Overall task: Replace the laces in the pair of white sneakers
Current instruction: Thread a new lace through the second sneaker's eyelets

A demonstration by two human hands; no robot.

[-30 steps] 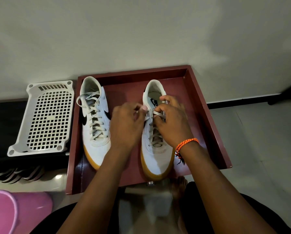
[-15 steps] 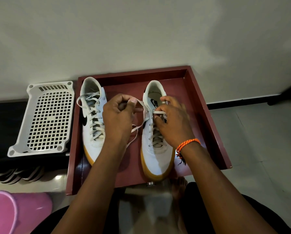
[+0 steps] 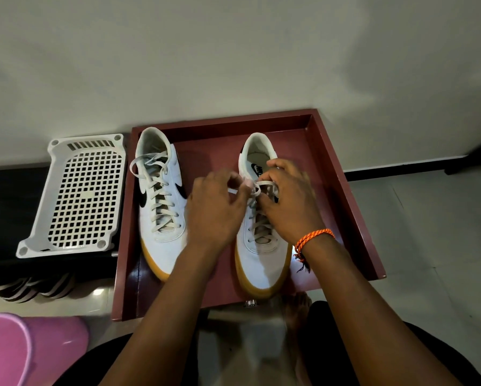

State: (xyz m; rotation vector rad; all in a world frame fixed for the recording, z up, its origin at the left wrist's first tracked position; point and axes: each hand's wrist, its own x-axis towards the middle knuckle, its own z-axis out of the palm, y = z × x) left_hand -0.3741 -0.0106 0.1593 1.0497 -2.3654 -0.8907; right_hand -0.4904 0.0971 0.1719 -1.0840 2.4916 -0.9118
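Since half a second ago, the left hand (image 3: 215,210) has been brought back from its raised, pulled-out position toward the tongue of the right sneaker (image 3: 261,240), and the slack loop of lace (image 3: 257,189) that hung beside the shoe has been drawn in. Both sneakers are seen lying side by side in a dark red tray (image 3: 356,224) on the floor, toes toward the person. They are white with black side marks and yellow-brown soles. The left sneaker (image 3: 161,207) is laced with pale grey flat laces whose ends lie looped loosely near its collar. On the right sneaker the same pale lace is crossed up the eyelets, and its top part is gathered just above the tongue. A strand of this lace is pinched between the curled fingers (image 3: 240,181) of the left hand, while the right hand (image 3: 289,201) is curled over the upper eyelets, its fingertips closed on the lace beside the left hand's. An orange cord bracelet (image 3: 314,237) is worn on the right wrist.
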